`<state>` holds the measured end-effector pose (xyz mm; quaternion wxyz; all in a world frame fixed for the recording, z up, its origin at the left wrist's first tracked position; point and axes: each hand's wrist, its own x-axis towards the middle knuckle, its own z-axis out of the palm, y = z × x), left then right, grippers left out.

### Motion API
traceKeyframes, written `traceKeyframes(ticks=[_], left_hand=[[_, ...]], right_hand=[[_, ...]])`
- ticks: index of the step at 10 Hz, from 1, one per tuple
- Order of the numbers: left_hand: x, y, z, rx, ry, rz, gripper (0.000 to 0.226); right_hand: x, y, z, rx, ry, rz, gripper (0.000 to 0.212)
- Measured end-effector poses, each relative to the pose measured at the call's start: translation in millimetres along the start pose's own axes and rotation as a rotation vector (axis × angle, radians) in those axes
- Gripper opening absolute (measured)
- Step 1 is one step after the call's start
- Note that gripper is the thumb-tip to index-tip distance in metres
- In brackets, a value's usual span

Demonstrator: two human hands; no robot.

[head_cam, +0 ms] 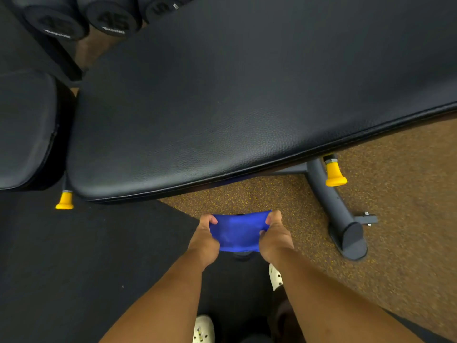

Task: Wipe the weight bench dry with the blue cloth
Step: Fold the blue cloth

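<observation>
The black padded weight bench [235, 95] fills the upper half of the head view, its long pad running from lower left to upper right. Below its near edge, the blue cloth [238, 231] is stretched between both hands, above the floor and apart from the pad. My left hand [205, 240] pinches the cloth's left edge. My right hand [274, 233] pinches its right edge. No wet patches are plain to see on the pad.
A second black pad [27, 129] sits at the left. Dumbbells marked 45 [108, 21] lie at the top left. The bench's grey foot [346, 226] and yellow knobs [335, 173] stand at the right on brown speckled floor. White shoes [203, 329] are below.
</observation>
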<state>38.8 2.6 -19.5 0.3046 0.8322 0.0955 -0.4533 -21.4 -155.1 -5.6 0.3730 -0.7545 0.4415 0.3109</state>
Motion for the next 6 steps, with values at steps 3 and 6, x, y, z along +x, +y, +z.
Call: traceKeyframes(ticks=[3, 6], left_hand=[[4, 2, 1, 0.158, -0.01, -0.018, 0.048], [-26, 35, -20, 0.562, 0.09, 0.176, 0.059]], right_hand=[[12, 3, -2, -0.157, -0.158, 0.079, 0.062], [-17, -6, -20, -0.353, -0.204, 0.006, 0.079]])
